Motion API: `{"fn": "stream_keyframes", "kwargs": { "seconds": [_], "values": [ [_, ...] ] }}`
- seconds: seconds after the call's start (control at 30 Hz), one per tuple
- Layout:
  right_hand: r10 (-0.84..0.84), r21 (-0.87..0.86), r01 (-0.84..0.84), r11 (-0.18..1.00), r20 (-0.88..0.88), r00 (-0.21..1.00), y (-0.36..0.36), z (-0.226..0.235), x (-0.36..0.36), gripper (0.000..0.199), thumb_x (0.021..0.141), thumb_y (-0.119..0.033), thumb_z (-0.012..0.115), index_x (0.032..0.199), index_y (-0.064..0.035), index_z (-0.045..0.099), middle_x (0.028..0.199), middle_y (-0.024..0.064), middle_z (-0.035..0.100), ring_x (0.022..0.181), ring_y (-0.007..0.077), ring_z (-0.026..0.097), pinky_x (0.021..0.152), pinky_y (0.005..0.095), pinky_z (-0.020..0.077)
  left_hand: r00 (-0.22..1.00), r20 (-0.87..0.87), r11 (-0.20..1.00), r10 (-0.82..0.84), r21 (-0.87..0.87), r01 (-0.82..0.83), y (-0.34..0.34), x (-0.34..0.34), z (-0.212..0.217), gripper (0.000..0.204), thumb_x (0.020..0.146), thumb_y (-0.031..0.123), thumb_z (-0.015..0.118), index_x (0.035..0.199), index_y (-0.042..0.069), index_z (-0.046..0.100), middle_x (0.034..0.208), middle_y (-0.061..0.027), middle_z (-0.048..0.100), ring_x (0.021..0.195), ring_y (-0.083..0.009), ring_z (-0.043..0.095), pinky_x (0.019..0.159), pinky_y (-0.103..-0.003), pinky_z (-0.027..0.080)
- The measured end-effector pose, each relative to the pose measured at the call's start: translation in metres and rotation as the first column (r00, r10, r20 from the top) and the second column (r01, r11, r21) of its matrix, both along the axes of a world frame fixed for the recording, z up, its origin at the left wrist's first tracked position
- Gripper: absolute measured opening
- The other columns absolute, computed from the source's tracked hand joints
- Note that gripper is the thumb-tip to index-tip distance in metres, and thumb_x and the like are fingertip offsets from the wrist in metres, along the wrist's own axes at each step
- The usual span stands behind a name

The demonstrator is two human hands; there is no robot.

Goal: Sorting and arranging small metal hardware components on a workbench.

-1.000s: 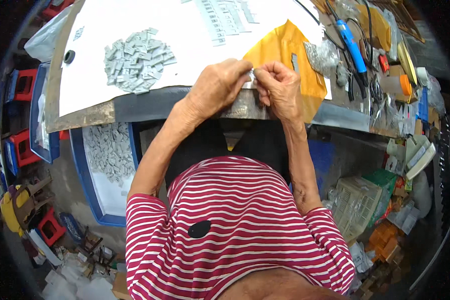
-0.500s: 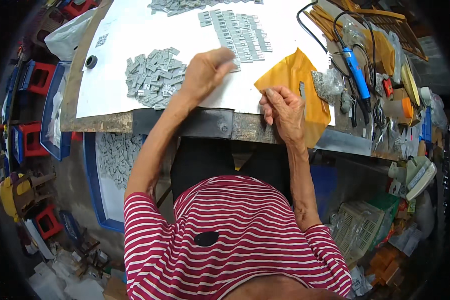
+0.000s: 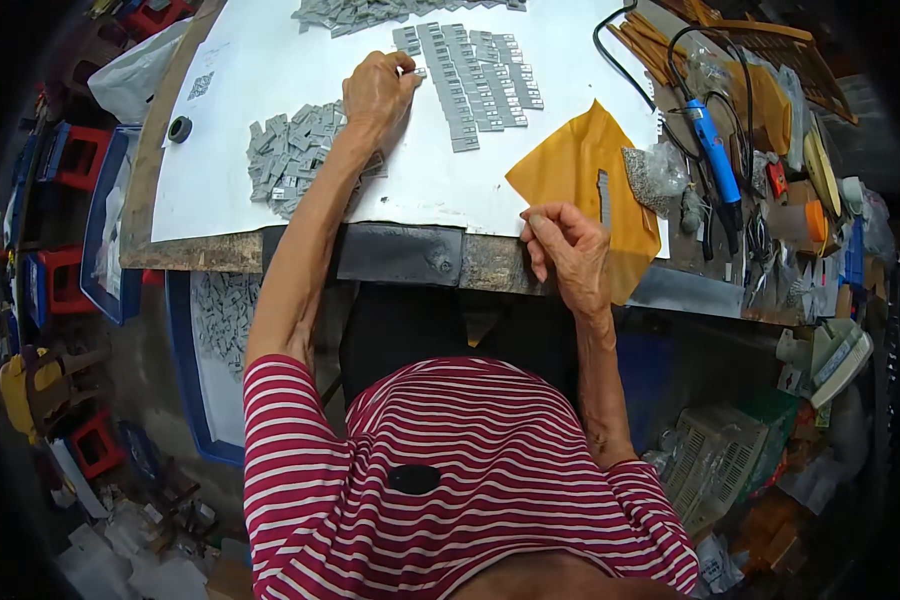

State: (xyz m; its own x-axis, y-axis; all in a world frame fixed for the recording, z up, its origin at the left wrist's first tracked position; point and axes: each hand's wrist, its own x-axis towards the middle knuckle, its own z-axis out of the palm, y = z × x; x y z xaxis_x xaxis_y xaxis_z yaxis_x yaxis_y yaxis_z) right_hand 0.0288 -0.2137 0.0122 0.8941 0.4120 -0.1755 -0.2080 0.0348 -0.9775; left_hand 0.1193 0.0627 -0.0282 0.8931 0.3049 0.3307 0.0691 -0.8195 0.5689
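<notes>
In the head view, your left hand [image 3: 378, 92] pinches a small grey piece [image 3: 420, 72] just left of the grey rows [image 3: 460, 80] on the desk [image 3: 492, 262]. Your right hand [image 3: 576, 250] curls beside the orange envelope [image 3: 565, 160]; whether its fingers grip anything, I cannot tell.

Bright white paper [image 3: 440, 190], dim floor [image 3: 152, 370], fisheye bending toward the rim, black corners

A worn wooden table [image 3: 195, 252] with a rough brown edge stands over a dim grey floor [image 3: 150, 365]; red plastic stools [image 3: 68, 282] line the left; a cream slatted plastic crate [image 3: 718, 465] sits at right; light is brightest over the table.
</notes>
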Motion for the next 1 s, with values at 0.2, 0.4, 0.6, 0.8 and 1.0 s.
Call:
{"fn": "stream_keyframes", "kwargs": {
  "seconds": [0.2,0.4,0.6,0.8,1.0],
  "values": [
    [0.000,-0.019,0.000,1.000,0.008,1.000,-0.001,0.000,-0.001,0.014,0.086,-0.005,0.053,0.091,0.0061,0.058,0.073,0.0068,0.057,0.051,0.0058,0.048,0.040,0.0177,0.0381,1.000,0.018,0.999,-0.025,-0.026,0.026,0.004,0.000,-0.005,0.025,0.072,0.021,0.064,0.090,0.003,0.066,0.074,-0.0112,0.062,0.062,-0.0184,0.059,0.060,-0.029,0.047],
    [-0.002,-0.030,0.002,1.000,-0.002,1.000,-0.003,0.001,-0.002,0.013,0.086,-0.005,0.053,0.091,0.0058,0.059,0.072,0.0068,0.058,0.051,0.0059,0.048,0.040,0.0178,0.0381,1.000,0.019,0.997,-0.022,-0.068,0.023,0.006,0.001,-0.005,0.023,0.071,0.018,0.062,0.087,0.001,0.064,0.074,-0.0116,0.064,0.063,-0.0176,0.060,0.060,-0.028,0.048],
    [0.004,-0.067,-0.005,0.998,-0.008,1.000,-0.003,-0.002,-0.002,0.013,0.086,-0.006,0.053,0.090,0.0049,0.059,0.072,0.0063,0.058,0.050,0.0058,0.047,0.040,0.0174,0.0379,0.999,0.040,0.997,0.009,-0.074,-0.006,0.007,0.008,-0.004,0.015,0.068,0.017,0.061,0.079,0.006,0.065,0.076,-0.0091,0.064,0.068,-0.0236,0.062,0.064,-0.035,0.049],
    [0.012,-0.063,-0.012,0.998,0.007,1.000,-0.005,-0.002,-0.004,0.013,0.087,-0.007,0.053,0.090,0.0045,0.059,0.072,0.0058,0.057,0.050,0.0056,0.047,0.040,0.0172,0.0379,0.997,0.081,0.997,-0.007,-0.070,0.013,0.012,0.022,-0.012,0.012,0.069,0.016,0.060,0.077,0.007,0.064,0.077,-0.0083,0.064,0.069,-0.0230,0.061,0.065,-0.036,0.048],
    [0.009,-0.059,-0.009,0.998,-0.009,1.000,-0.005,-0.005,-0.005,0.013,0.087,-0.006,0.052,0.092,0.0045,0.058,0.073,0.0056,0.057,0.052,0.0056,0.047,0.042,0.0173,0.0383,0.999,0.039,0.998,0.008,-0.063,-0.005,0.011,0.026,-0.009,0.011,0.069,0.016,0.061,0.077,0.008,0.064,0.077,-0.0077,0.063,0.072,-0.0242,0.060,0.067,-0.037,0.047]
  ]
}}
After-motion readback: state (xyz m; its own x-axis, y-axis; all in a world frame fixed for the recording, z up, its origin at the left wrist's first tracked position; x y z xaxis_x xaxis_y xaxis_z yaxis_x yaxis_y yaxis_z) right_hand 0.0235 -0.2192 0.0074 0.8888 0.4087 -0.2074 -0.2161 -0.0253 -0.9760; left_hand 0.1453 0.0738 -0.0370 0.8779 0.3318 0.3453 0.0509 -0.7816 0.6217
